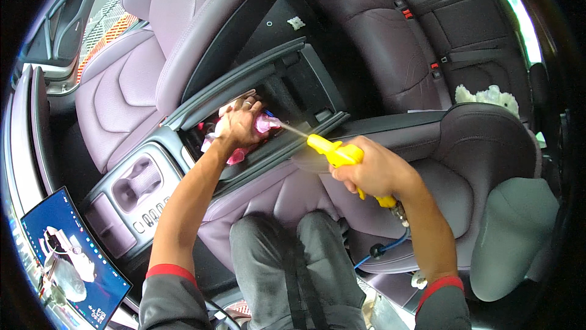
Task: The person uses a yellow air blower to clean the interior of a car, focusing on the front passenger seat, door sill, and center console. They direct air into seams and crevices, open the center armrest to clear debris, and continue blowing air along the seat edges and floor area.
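Observation:
My right hand (373, 167) grips a yellow air blow gun (336, 150) by its handle, above the seat beside the console. Its thin metal nozzle (294, 129) points left into the open centre console bin (293, 78), with the tip near the pink wrapping. A blue air hose (389, 245) hangs from a metal coupling (399, 215) at the gun's lower end. Inside the bin, my left hand (240, 124) holds a bundle of pink and white soft packets (265, 123), largely covered by the palm and fingers. A ring is on one finger.
Purple-grey front seats (137, 69) flank the console. Forward of the bin are a cup holder (137, 183) and a lit touchscreen (73, 261). A dark rear bench (389, 46) lies behind. A fluffy white item (487, 99) sits by the near seat's backrest; a small white piece (296, 23) lies on the rear floor.

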### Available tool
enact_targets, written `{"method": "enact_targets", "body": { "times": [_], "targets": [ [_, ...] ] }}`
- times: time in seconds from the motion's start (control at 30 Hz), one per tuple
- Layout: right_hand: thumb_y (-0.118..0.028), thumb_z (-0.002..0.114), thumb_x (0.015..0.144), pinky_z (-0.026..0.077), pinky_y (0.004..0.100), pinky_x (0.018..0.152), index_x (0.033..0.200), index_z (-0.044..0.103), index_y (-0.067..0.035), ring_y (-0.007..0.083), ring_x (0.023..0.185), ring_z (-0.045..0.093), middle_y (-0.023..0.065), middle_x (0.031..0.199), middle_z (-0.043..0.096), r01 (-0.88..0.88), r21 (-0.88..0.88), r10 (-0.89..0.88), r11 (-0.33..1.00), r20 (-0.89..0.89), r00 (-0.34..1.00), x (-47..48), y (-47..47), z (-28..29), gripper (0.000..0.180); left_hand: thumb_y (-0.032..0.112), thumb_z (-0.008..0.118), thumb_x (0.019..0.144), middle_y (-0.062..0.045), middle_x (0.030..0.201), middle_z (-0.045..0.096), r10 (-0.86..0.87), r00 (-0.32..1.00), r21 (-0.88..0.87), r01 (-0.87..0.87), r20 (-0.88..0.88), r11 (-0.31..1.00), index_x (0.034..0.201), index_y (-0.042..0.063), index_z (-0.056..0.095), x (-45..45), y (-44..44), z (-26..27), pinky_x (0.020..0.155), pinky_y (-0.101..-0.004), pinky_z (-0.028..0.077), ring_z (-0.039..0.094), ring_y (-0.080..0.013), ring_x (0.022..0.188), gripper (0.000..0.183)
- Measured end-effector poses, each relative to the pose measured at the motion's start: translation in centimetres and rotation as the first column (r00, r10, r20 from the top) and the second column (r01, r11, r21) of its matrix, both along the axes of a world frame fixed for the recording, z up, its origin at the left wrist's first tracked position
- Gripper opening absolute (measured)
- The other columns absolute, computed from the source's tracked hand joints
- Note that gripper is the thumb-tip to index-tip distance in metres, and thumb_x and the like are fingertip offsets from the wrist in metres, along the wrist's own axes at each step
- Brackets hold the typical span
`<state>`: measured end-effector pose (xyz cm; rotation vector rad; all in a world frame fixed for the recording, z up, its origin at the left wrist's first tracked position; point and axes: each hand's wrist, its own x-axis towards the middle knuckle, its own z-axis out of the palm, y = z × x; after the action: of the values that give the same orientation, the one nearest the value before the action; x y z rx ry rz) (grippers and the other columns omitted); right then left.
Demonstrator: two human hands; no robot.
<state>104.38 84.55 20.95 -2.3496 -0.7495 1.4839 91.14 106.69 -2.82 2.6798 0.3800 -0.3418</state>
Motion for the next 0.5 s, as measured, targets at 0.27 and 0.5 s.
{"method": "enact_targets", "body": {
  "times": [0.27, 0.5],
  "targets": [
    [-0.025, 0.064, 0.083, 0.049, 0.0459, 0.093, 0.112, 0.065, 0.004, 0.043, 0.101, 0.062, 0.0274, 0.105, 0.066, 0.074, -0.044, -0.047, 0.996, 0.438, 0.898, -0.3, -3.9, 1.4, 0.041, 0.054, 0.062, 0.085, -0.016, 0.16, 0.022, -0.215, 0.967, -0.049, 0.223, 0.134, 0.973, 0.143, 0.018, 0.049, -4.7, 1.3, 1.4, 0.112, -0.0688, 0.016, 0.012, -0.0412, 0.149, 0.069],
    [-0.025, 0.066, 0.08, 0.048, 0.0455, 0.089, 0.106, 0.066, 0.003, 0.043, 0.101, 0.062, 0.0265, 0.101, 0.066, 0.092, -0.106, -0.08, 0.99, 0.115, 0.99, -0.3, -3.1, 0.7, 0.039, 0.063, 0.045, 0.094, -0.016, 0.16, 0.023, -0.282, 0.952, 0.054, 0.29, -0.122, 0.955, 0.154, 0.022, 0.031, -3.7, 1.7, 2.5, 0.109, -0.0549, 0.039, 0.017, -0.0366, 0.148, 0.073]
  ]
}}
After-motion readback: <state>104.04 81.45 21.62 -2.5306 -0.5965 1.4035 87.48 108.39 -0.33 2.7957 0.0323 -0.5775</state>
